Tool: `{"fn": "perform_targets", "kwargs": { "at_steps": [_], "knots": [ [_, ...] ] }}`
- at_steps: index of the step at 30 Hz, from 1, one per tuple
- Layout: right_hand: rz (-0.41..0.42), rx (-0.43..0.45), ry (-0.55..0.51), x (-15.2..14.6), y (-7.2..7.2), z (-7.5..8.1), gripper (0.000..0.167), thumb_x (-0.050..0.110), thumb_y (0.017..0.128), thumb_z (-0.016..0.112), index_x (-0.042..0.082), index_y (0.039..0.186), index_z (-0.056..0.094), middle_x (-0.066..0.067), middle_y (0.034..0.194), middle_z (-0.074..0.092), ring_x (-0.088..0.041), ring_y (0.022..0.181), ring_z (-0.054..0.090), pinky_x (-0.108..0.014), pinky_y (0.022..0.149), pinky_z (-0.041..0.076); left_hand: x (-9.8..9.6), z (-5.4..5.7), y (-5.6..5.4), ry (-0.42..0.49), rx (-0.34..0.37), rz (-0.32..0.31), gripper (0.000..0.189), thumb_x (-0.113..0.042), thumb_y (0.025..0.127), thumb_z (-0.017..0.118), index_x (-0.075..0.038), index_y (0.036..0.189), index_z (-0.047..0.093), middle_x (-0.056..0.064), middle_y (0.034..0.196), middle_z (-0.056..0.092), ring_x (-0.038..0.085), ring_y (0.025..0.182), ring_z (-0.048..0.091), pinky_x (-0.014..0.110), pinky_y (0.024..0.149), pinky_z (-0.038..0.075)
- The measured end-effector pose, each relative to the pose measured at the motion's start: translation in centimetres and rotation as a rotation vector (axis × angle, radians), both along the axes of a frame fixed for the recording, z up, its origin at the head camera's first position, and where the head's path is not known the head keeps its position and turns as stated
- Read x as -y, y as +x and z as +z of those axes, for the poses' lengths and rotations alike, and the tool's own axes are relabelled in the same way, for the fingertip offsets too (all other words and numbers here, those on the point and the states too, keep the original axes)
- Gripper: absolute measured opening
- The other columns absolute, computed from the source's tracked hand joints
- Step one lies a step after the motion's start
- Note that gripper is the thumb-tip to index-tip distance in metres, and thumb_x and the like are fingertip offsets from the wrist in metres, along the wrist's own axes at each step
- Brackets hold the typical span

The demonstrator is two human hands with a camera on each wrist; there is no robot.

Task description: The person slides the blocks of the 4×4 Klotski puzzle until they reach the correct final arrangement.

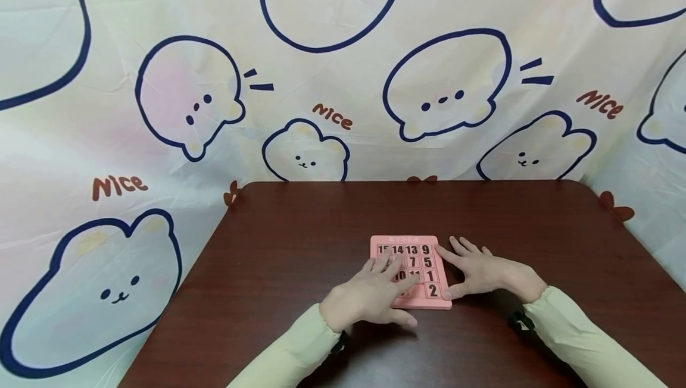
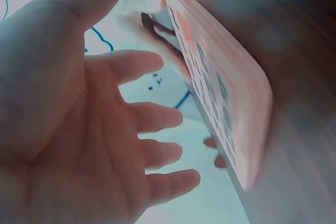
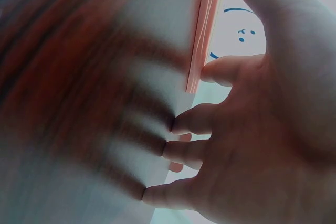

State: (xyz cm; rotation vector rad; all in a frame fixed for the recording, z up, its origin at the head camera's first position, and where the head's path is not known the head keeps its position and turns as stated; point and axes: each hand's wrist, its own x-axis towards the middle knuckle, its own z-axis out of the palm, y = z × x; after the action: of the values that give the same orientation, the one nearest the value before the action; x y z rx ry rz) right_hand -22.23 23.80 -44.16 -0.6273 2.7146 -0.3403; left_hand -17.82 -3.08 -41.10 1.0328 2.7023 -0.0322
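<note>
A pink number sliding puzzle [image 1: 429,263] lies flat on the table, its black-numbered tiles set in a square frame. My left hand [image 1: 364,299] hovers over its left side, fingers spread, and hides several tiles. In the left wrist view a gap shows between the left fingertips [image 2: 170,116] and the puzzle [image 2: 257,124]. Beside the puzzle's right edge is my right hand [image 1: 482,272], with its thumb at the near right corner. The right wrist view shows the index finger [image 3: 220,71] touching the puzzle's side [image 3: 198,45], while the other fingertips rest on the table.
The dark brown wooden table [image 1: 268,245] stretches around the puzzle on all sides. Behind it hangs a pale curtain [image 1: 364,84] with blue cartoon bear outlines and the word "Nice". Black straps [image 1: 521,321] circle the wrists over light sleeves.
</note>
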Motion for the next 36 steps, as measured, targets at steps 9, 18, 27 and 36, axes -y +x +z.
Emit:
{"fn": "perform_targets", "kwargs": {
  "at_steps": [9,18,27,36],
  "knots": [
    [-0.011,0.009,0.011,0.3,-0.1,0.1,0.110,0.073,0.074,0.067,0.014,0.156,0.025,-0.034,0.158,0.017,-0.055,0.145,0.014,-0.079,0.103,0.018,3.8,-0.5,0.2,0.002,0.036,0.052,0.082,-0.073,0.083,0.056,-0.036,0.153,0.032,0.011,0.165,0.018,0.035,0.154,0.007,0.053,0.120,0.022],
    [-0.020,0.022,0.009,0.3,0.0,0.2,0.110,0.073,0.074,0.067,0.014,0.156,0.025,-0.033,0.158,0.017,-0.055,0.145,0.014,-0.079,0.104,0.017,4.0,-0.8,0.5,-0.012,0.018,0.034,0.081,-0.072,0.084,0.054,-0.037,0.153,0.031,0.012,0.165,0.018,0.034,0.154,0.010,0.052,0.120,0.023],
    [-0.014,0.008,0.010,0.3,-0.1,0.1,0.110,0.074,0.073,0.066,0.014,0.156,0.025,-0.034,0.158,0.018,-0.055,0.145,0.014,-0.079,0.103,0.018,3.3,-1.1,0.8,-0.047,0.008,0.024,0.075,-0.073,0.085,0.052,-0.043,0.151,0.034,0.009,0.165,0.019,0.033,0.154,0.010,0.050,0.120,0.024],
    [-0.007,0.001,0.007,0.2,0.0,0.1,0.110,0.074,0.074,0.065,0.014,0.156,0.025,-0.034,0.157,0.018,-0.055,0.145,0.015,-0.079,0.103,0.019,1.6,-1.1,0.8,-0.081,-0.036,-0.021,0.075,-0.073,0.085,0.053,-0.042,0.151,0.034,0.011,0.164,0.021,0.033,0.153,0.011,0.049,0.121,0.023]
  ]
}}
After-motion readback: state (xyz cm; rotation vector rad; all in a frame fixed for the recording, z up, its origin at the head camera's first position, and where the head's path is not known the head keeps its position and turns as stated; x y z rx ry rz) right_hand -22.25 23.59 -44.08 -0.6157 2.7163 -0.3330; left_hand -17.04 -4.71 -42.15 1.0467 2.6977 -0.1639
